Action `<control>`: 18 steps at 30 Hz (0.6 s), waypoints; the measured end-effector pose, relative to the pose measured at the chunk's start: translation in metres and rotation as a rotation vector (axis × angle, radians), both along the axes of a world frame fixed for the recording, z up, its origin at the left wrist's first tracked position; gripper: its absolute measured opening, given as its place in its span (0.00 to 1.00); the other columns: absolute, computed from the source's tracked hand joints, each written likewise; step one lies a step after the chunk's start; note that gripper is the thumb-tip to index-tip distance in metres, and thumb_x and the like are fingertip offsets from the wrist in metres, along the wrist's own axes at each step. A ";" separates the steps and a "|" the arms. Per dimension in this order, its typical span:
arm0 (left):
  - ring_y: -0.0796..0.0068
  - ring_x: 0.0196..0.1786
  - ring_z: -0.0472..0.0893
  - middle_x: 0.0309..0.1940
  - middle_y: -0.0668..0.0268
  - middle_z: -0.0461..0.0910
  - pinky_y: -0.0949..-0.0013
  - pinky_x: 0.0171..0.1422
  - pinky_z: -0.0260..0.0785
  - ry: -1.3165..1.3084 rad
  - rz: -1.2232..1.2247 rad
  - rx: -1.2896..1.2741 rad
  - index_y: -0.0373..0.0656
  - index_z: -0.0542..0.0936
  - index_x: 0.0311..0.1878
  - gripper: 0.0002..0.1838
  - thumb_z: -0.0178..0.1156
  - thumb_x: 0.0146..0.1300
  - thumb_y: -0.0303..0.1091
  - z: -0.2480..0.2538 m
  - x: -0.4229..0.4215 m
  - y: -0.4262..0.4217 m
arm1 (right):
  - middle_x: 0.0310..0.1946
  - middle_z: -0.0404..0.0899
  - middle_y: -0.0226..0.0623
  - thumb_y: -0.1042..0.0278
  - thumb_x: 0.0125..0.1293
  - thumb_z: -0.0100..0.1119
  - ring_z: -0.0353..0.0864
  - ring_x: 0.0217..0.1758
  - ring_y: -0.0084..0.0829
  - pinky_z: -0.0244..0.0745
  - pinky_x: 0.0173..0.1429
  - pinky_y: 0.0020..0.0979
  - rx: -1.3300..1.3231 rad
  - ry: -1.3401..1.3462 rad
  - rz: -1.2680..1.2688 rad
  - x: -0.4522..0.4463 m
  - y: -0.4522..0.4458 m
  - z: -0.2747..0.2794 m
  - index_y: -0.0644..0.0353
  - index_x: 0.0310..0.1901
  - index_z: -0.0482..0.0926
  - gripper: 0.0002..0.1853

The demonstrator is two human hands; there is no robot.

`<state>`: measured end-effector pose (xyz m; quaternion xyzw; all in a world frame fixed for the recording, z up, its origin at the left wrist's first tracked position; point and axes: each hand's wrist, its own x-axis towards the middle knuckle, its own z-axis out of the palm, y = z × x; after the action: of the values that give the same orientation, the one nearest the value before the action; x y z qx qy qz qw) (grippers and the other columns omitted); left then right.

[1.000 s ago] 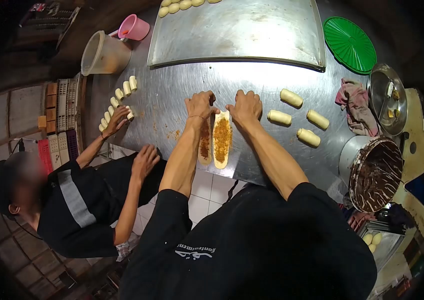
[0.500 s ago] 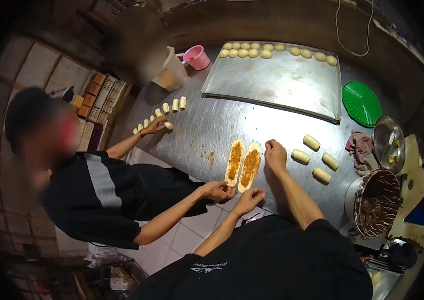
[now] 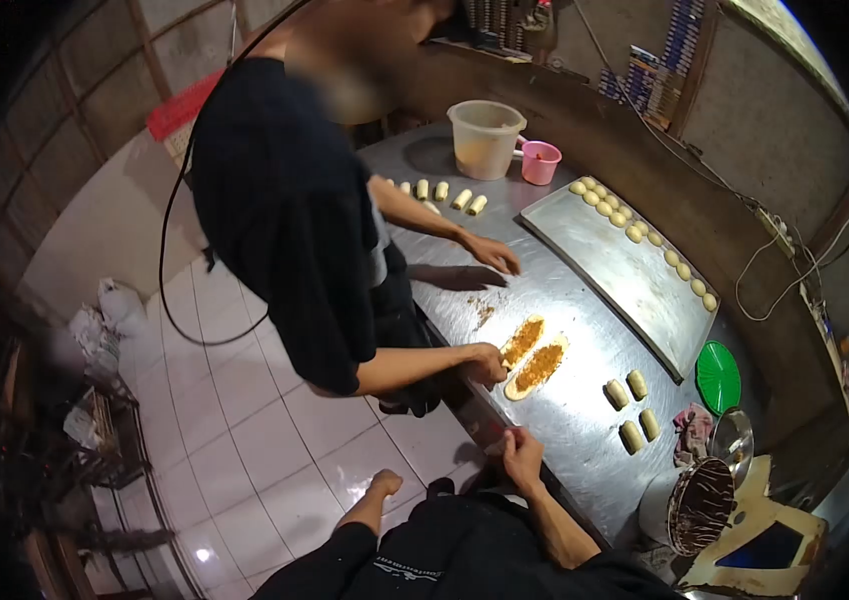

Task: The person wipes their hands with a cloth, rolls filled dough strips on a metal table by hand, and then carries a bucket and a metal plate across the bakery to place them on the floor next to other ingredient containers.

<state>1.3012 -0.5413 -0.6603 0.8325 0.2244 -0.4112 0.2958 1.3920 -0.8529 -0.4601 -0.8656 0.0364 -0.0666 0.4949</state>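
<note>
Dough strips, 2, topped w/ brown filling, lying side by side approx. mid-frame on metal surface. R hand btm. center, by surface edge, below strips in frame & apart from them; fingers curled, inside of grip hidden, can't tell if clenched on anything. L hand further left, btm. center, above floor tiles, well apart from strips; fingers curled too, small & blurred, grip likewise can't tell.

In the way: co-worker's near hand right at tip of left strip, partly covering it. Co-worker's other hand above strips in frame, over surface. Co-worker's torso filling upper left, w/ arm cutting across row of small rolls.

Around: crumbs just upper left of strips; 4 rolls clustered lower right. Upper right, lg. tray w/ dough balls along far edge. Top center, bucket beside pink cup. Right side, green lid near tray corner; below, cloth, bowl, pot w/ dark paste.
</note>
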 end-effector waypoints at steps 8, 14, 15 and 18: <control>0.58 0.29 0.82 0.31 0.56 0.82 0.60 0.35 0.74 0.181 -0.804 -0.139 0.42 0.83 0.34 0.10 0.58 0.56 0.37 -0.059 -0.241 0.056 | 0.32 0.79 0.39 0.65 0.59 0.64 0.79 0.32 0.32 0.77 0.37 0.34 -0.107 0.131 -0.045 -0.048 -0.009 -0.152 0.63 0.44 0.74 0.15; 0.60 0.39 0.82 0.32 0.55 0.82 0.57 0.42 0.74 -0.309 -0.025 -0.371 0.43 0.83 0.37 0.12 0.54 0.54 0.36 -0.037 -0.249 0.055 | 0.31 0.75 0.44 0.74 0.60 0.49 0.74 0.24 0.39 0.77 0.26 0.33 1.087 0.442 -1.089 -0.052 -0.092 -0.120 0.62 0.39 0.74 0.07; 0.62 0.35 0.82 0.30 0.56 0.82 0.58 0.38 0.74 -0.290 0.000 -0.256 0.43 0.83 0.37 0.12 0.52 0.56 0.35 -0.056 -0.239 0.046 | 0.31 0.75 0.44 0.74 0.60 0.49 0.74 0.24 0.39 0.77 0.26 0.33 1.093 0.439 -1.107 -0.058 -0.098 -0.115 0.62 0.39 0.74 0.07; 0.70 0.30 0.78 0.29 0.64 0.79 0.64 0.33 0.73 -0.076 0.286 -0.213 0.43 0.81 0.40 0.12 0.51 0.61 0.37 -0.037 -0.187 0.022 | 0.48 0.68 0.48 0.81 0.59 0.43 0.70 0.39 0.37 0.76 0.29 0.34 1.145 0.326 -1.335 -0.059 -0.107 -0.107 0.77 0.50 0.67 0.16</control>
<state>1.1142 -0.5191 -0.6968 0.7709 0.2842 -0.3549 0.4461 1.3331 -0.9598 -0.5672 -0.2830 0.6303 -0.1885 0.6979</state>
